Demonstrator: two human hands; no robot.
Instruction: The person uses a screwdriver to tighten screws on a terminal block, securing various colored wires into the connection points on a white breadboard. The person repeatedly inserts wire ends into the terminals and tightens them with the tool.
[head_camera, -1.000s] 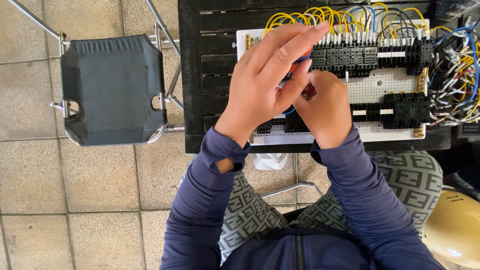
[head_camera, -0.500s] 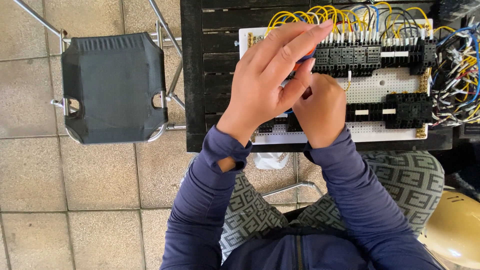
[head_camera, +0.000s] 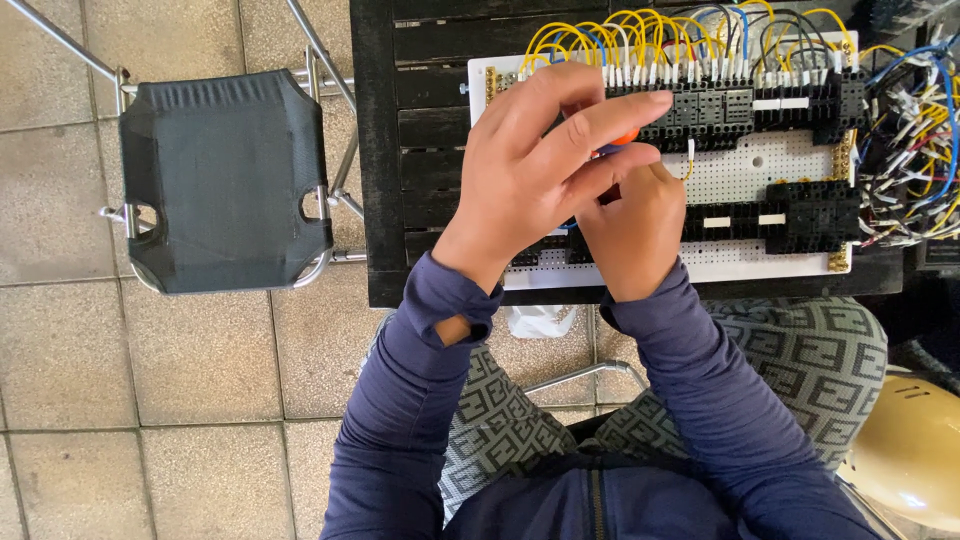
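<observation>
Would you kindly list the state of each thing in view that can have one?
left hand: fingers spread, pinching a small orange and blue tool over the board.
right hand: curled, partly hidden beneath the left hand.
white perforated board: flat on the dark table, terminal blocks mounted.
yellow wires: looped, plugged into the top row.
folding chair: unfolded, unoccupied.

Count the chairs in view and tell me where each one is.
1 fully seen: a black fabric folding chair with a metal tube frame stands on the tiled floor, left of the dark slatted table. Others may be hidden.
</observation>
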